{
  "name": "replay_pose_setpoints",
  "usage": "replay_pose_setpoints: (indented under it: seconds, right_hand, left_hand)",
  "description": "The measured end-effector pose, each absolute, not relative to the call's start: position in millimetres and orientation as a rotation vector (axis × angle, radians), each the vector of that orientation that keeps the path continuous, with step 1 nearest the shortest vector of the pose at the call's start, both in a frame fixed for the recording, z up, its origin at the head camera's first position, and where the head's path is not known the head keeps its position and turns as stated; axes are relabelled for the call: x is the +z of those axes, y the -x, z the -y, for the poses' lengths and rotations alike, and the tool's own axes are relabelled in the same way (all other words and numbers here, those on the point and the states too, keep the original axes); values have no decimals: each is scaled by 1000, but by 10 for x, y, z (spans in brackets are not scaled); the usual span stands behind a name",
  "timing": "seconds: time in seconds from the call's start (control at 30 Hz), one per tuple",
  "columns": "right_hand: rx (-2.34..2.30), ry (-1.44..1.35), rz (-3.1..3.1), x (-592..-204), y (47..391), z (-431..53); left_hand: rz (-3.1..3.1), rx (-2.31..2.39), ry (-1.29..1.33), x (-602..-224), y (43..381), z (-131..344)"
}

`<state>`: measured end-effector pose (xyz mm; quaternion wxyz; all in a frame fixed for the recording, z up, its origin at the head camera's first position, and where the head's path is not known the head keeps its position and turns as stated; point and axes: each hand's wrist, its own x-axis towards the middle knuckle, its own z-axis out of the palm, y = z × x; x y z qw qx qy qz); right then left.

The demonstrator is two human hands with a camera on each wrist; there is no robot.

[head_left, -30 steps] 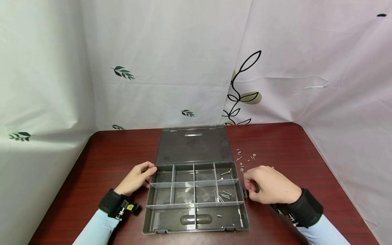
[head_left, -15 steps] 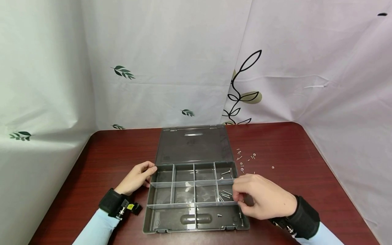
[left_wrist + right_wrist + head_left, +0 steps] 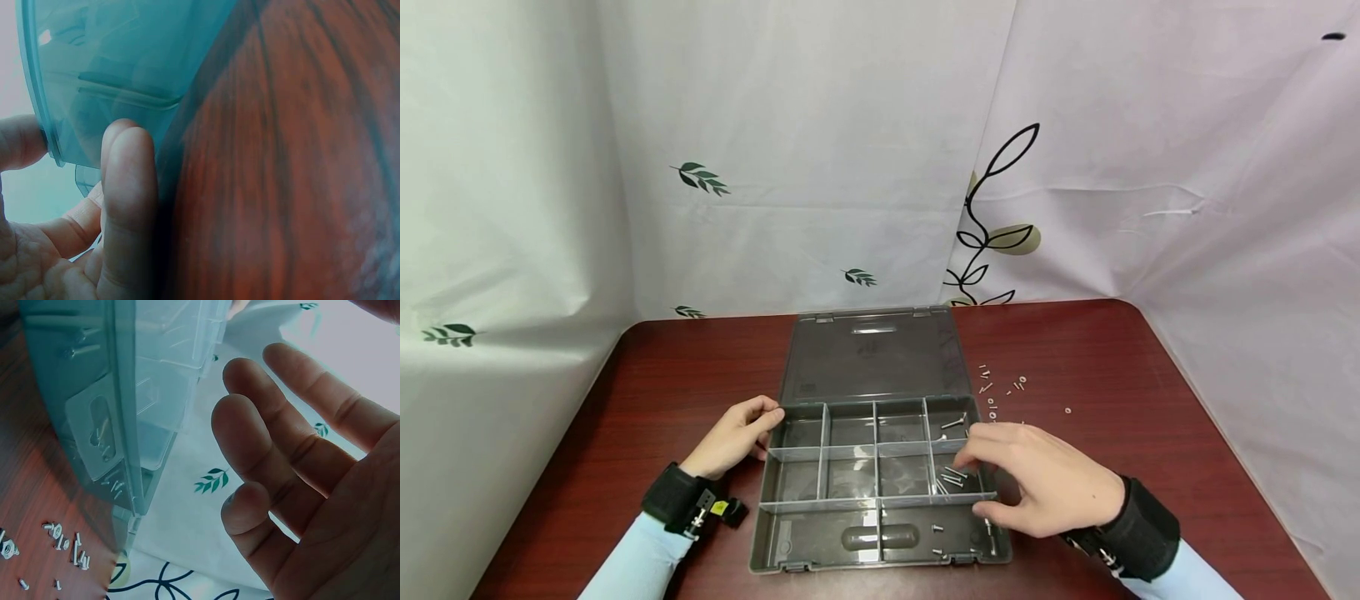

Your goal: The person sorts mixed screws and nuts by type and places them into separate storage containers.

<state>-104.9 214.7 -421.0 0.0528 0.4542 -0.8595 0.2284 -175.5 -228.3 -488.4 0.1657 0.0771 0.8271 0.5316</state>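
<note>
Our right hand [image 3: 1041, 483] is spread over the right end of the organizer box [image 3: 850, 475], while our left hand [image 3: 733, 433] grips its left wall.

We see the right thumb and forefinger well apart, with nothing between them, above the middle and front compartments on that side; the left thumb lies on the rim, its fingers against the outer face. Near the right fingertips, several screws [image 3: 952, 477] lie in the middle right compartment; others lie in the ones behind and in front. The lid [image 3: 872, 358] lies folded back behind. Beyond our right hand, small screws and nuts [image 3: 57, 530] scatter across the reddish table [image 3: 700, 367], before a leaf-printed cloth [image 3: 812, 125].
</note>
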Motion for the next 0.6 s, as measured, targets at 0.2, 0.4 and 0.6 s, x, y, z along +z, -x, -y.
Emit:
replay_pose_setpoints:
  seconds: [0.2,0.4,0.6]
  right_hand:
    - [723,-1366,2611,-4242,1091,-2165]
    - [714,-1329,2604,-4265,1175,-2232]
    - [723,-1213,2613,-4277,1273,-2323]
  left_hand:
    - [-2356,1510,-214,-4886,1759,2283]
    - [-2356,1515,-222,-4895,1763,2287]
    - [-2365,1501,-250,-4914,1759,2302]
